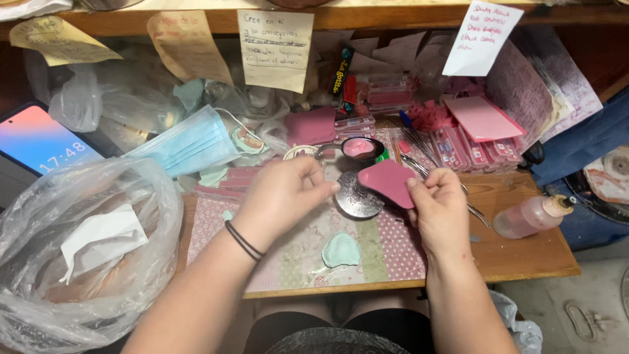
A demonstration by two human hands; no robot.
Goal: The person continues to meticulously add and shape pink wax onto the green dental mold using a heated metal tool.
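I take the wooden counter (524, 252) as the base and the round metal disc (357, 196) on its patterned mat (295, 252) as my landmark. Far left of the disc bulges a clear plastic bag (78, 262); up-left of the disc lies a blue face mask (190, 144). Right of the disc, well apart, a squeeze bottle of pink liquid (531, 216) lies on its side. My left hand (282, 196), just left of the disc, has curled fingers; I cannot tell whether it grips anything. My right hand (442, 203) pinches a pink wax sheet (388, 180) just above the disc's right edge. Below the disc sits a pale green dental cast (341, 250); above it, a small bowl of pink material (360, 149).
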